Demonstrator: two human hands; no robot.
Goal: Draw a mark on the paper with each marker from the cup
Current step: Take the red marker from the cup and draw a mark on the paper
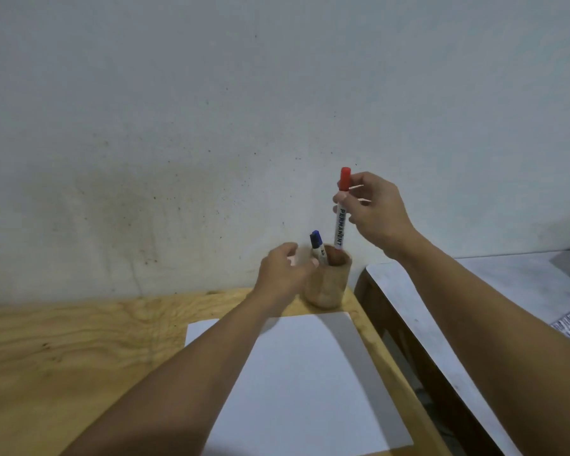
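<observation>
Plywood table (63,357) against speckled wall (178,126); blank paper (303,383) partly hidden by left forearm. Wooden cup (329,284), 1 blue marker (317,243) inside, steadied by loosely curled left hand (282,271). Right hand (375,212) pinching red marker (341,209) above cup.

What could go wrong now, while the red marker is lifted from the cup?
1. The red marker has its lower end at the cup rim; catching there could tip the cup, which the left hand only touches at the side.
2. The cup stands near the table corner; a knock might send it off.
3. The blue marker leans and could fall out.
</observation>
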